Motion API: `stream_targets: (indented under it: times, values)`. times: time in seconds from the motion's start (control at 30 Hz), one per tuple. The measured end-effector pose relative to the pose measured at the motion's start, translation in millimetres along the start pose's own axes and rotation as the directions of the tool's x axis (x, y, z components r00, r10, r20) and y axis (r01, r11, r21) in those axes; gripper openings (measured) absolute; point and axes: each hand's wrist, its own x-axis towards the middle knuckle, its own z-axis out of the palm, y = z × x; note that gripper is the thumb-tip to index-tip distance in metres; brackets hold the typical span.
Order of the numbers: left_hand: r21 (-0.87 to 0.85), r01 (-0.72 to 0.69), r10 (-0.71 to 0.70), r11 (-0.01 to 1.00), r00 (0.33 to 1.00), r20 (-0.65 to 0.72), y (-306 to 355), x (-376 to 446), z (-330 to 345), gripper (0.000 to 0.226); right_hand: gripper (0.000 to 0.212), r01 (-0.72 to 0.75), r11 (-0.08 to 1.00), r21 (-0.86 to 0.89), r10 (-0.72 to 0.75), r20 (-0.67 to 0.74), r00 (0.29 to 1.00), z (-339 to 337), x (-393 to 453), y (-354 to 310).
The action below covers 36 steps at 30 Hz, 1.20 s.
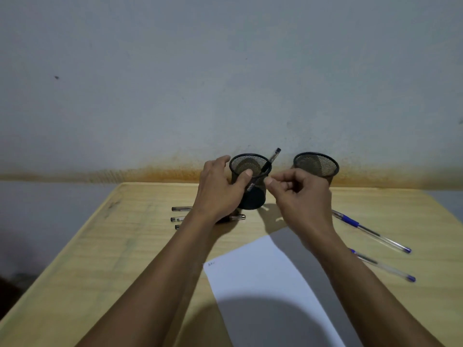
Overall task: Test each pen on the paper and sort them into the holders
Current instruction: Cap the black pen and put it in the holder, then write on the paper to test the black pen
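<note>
Left hand (220,189) grips the left mesh holder (250,181) to steady it, 1 black pen (265,169) leaning inside; right hand (298,191) hovers beside, fingers curled, holding nothing; paper (263,284) nearest, other pens loose on table (100,259).

Both forearms are bare to the frame's edge, with no sleeves, and short, trimmed nails show on the fingers (248,173).

1 pen (266,169) stands in the left holder (250,181); paper (270,284) lies before it, seemingly 2 pens (370,231) right.
</note>
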Motion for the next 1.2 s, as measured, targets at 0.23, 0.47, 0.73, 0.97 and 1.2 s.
stream_targets:
  times: [0.23,0.47,0.73,0.97,1.2]
  values:
    - [0.099,-0.053,0.071,0.994,0.98,-0.186,-18.7,-62.3,-52.9,0.05,0.015,0.356,0.851,-0.386,-0.222,0.349,0.91,39.5,-30.0,4.4]
    - [0.433,0.036,0.036,0.901,0.987,-0.158,-69.3,-131.7,-62.1,0.042,0.027,0.606,0.547,-0.578,-0.195,0.616,0.763,62.8,-35.0,3.7]
    - [0.573,0.096,-0.007,0.814,0.988,-0.155,-83.3,-135.0,-58.6,0.038,0.021,0.708,0.41,-0.575,-0.166,0.717,0.678,63.8,-35.4,0.3]
    - [0.519,0.107,-0.037,0.848,0.989,-0.143,-80.3,-137.6,-62.4,0.039,0.034,0.734,0.465,-0.495,-0.187,0.755,0.628,52.2,-43.2,-7.4]
    - [0.093,-0.095,0.102,0.991,0.992,-0.072,-27.9,-161.4,-65.0,0.029,0.005,0.001,0.994,-0.108,0.042,0.388,0.921,-9.5,-78.0,-40.1]
